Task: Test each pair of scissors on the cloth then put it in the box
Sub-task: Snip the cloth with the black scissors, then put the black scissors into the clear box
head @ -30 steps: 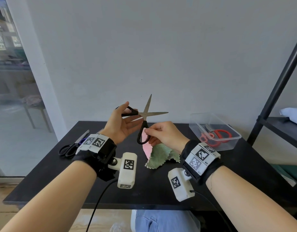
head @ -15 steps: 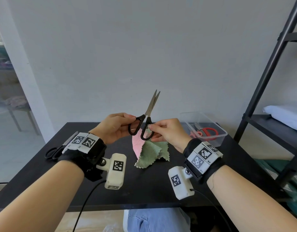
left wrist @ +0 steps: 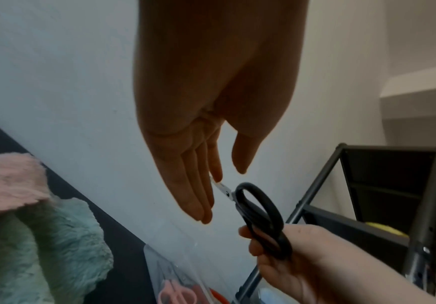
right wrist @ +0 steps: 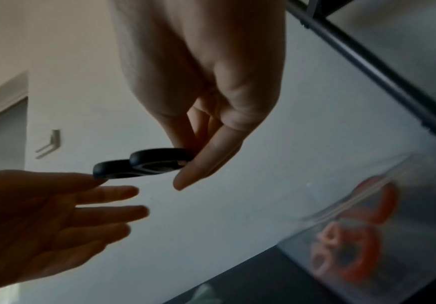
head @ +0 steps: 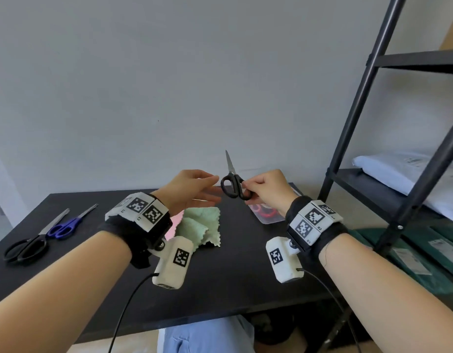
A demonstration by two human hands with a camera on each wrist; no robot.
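Note:
My right hand (head: 265,188) pinches one black handle loop of a pair of black scissors (head: 233,183) held in the air, blades closed and pointing up. The left wrist view shows the same black scissors (left wrist: 261,214) in those fingers; in the right wrist view the loops (right wrist: 146,164) lie between thumb and fingers. My left hand (head: 195,188) hovers just left of the handles with straight fingers and holds nothing. A green and pink cloth (head: 200,226) lies on the black table (head: 233,271) below. The clear box (head: 267,216), partly behind my right hand, holds red and pink scissors (right wrist: 346,253).
Two more pairs of scissors lie at the table's left end: a large black pair (head: 29,247) and a blue-handled pair (head: 67,225). A black metal shelf rack (head: 373,98) stands to the right of the table, with white packages (head: 409,174) on it.
The blades have closed. My left hand let go of its handle loop and opened, leaving the scissors in the right hand. The view has turned to the right.

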